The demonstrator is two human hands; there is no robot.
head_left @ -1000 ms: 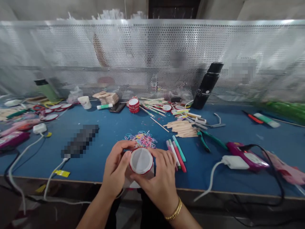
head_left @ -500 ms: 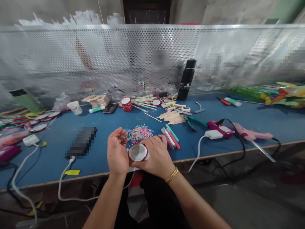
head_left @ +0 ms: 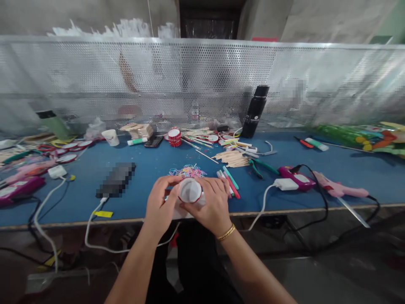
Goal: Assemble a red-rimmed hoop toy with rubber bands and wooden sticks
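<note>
Both my hands are at the table's front edge, around a small round white piece with a red rim (head_left: 190,190), its pale face turned up towards me. My left hand (head_left: 161,204) pinches its left side between thumb and fingers. On the other side, my right hand (head_left: 215,202) wraps round it, thumb low and fingers over the far edge. Something white shows beneath the piece, partly hidden by the hands. Just beyond lies a heap of small coloured clip-like bits (head_left: 187,170). Several coloured markers (head_left: 233,180) lie by my right fingertips.
Wooden sticks (head_left: 233,158), green-handled pliers (head_left: 256,169) and a pink glue gun (head_left: 341,188) with cables lie to the right. A black bottle (head_left: 255,110) stands by the perforated metal screen (head_left: 158,80). A dark pixelated device (head_left: 116,180) with a white cable lies left.
My left hand, with its fingers spread beside the round piece before, has closed on its left side. The camera view has swung slightly left.
</note>
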